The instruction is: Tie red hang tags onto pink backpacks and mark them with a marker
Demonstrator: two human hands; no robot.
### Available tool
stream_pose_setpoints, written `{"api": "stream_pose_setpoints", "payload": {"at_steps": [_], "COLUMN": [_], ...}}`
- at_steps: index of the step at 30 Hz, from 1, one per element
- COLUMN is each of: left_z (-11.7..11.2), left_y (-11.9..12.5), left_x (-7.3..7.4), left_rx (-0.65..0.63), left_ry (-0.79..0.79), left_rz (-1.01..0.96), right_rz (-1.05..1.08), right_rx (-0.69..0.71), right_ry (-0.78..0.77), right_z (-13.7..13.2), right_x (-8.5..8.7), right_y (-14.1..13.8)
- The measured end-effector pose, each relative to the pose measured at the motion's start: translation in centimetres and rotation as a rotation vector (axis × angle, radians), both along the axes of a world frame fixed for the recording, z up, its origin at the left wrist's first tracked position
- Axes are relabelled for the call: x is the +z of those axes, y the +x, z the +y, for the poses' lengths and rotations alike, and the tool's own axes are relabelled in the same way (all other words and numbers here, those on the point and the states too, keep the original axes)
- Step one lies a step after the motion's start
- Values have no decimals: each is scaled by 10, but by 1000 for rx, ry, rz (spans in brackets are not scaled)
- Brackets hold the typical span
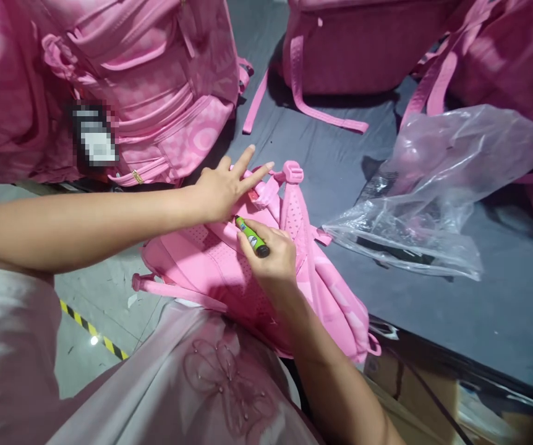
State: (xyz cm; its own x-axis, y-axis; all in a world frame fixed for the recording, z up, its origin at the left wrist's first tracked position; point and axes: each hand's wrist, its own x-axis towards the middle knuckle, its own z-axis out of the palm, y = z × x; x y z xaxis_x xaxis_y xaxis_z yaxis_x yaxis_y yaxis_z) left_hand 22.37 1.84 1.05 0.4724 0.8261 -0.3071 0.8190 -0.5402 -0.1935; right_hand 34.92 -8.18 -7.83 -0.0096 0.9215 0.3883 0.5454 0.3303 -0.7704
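Note:
A pink backpack (192,259) lies at the table's near edge with its padded back and shoulder straps facing up. My left hand (222,190) is spread on its upper part, fingers apart and pointing to the far right. Between the fingers of my right hand (273,250) is a green marker (252,237) with a black end. The marker's far end points at the backpack close beside my left hand; whether it touches the fabric I cannot tell. A strap buckle (293,172) sits just beyond the hands.
Large pink backpacks (155,80) stand at the back left, one with a black tag (94,136). More pink bags (341,55) line the back right, their straps trailing over the grey table (503,321). A crumpled clear plastic bag (433,204) lies to the right. Cardboard (428,383) shows below the edge.

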Motion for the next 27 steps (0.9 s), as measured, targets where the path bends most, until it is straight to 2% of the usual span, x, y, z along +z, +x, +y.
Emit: {"api": "stream_pose_setpoints", "payload": {"at_steps": [3, 7, 11, 13, 16, 19, 23, 27], "left_z": [4, 19, 27, 23, 13, 8, 17, 25], "left_y": [0, -14, -29, -32, -32, -34, -47, -63], "left_x": [1, 4, 4, 4, 5, 10, 10, 0], "left_rx": [-6, -138, -197, -146, 55, 186, 127, 87], "left_ry": [-11, -84, -135, -129, -94, -163, -272, -225], "left_rz": [25, 46, 0, -29, -25, -9, -43, -99], "right_rz": [-26, -37, -47, -79, -147, -147, -118, -188], "right_rx": [32, 209, 333, 330, 266, 228, 220, 250], "right_ry": [-45, -79, -97, -121, -159, -156, -137, -47], "right_z": [0, -2, -2, -1, 1, 2, 2, 3], "right_x": [0, 8, 15, 15, 12, 7, 6, 11], "right_y": [5, 12, 15, 15, 14, 13, 6, -11]}}
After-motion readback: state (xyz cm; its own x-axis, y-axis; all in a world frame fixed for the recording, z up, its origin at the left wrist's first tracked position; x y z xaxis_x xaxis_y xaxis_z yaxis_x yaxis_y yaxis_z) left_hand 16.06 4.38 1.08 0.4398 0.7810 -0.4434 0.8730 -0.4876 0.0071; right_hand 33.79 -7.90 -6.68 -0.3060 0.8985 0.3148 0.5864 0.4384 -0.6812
